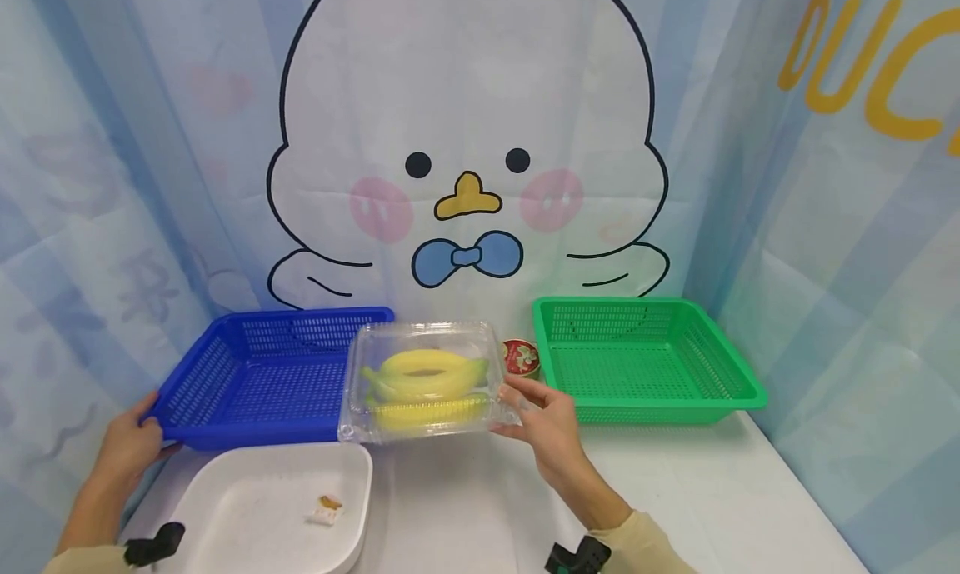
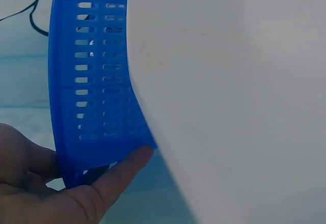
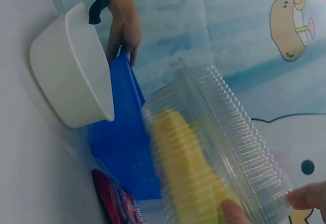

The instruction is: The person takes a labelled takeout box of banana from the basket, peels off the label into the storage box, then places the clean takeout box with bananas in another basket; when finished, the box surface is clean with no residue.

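At the left, my left hand (image 1: 127, 447) grips the near left corner of a blue plastic basket (image 1: 255, 437); the left wrist view shows the thumb and fingers around that corner. My right hand (image 1: 551, 432) pinches the right end of a clear plastic clamshell box (image 3: 232, 127), thumb on one side and fingers on the other. Yellow bananas (image 1: 427, 384) with greenish ends lie inside the box. Held up off the table, the box overlaps the right side of the blue basket in the head view. Its lid appears closed.
In front of the blue basket stands a white basin (image 1: 247, 482) with a small wrapper-like scrap (image 1: 325, 511) in it. A green basket (image 1: 652, 411) stands at the back right. Beside it is a red can (image 1: 521, 357), partly behind the box. A printed curtain (image 1: 465, 82) hangs behind.
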A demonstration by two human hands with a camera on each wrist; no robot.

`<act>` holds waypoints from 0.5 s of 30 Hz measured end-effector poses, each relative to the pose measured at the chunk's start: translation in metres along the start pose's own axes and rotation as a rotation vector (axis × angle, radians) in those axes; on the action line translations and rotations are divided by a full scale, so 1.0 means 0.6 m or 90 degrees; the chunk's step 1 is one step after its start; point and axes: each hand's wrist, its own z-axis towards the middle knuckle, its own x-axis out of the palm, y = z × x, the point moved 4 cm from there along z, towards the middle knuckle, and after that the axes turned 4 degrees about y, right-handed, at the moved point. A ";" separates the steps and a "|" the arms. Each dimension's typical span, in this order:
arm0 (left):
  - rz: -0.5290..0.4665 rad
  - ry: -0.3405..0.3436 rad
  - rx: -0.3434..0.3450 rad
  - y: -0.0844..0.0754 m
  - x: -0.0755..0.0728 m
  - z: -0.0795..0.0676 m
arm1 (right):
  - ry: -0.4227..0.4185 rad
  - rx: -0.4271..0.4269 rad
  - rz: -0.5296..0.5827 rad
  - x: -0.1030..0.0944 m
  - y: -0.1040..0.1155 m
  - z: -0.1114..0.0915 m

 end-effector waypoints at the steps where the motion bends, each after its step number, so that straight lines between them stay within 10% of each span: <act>1: 0.000 -0.001 -0.001 0.000 0.001 0.000 | 0.001 -0.001 0.001 0.003 0.001 0.001; 15: 0.024 -0.025 -0.004 -0.001 0.005 0.003 | 0.011 -0.010 0.017 0.058 0.017 0.017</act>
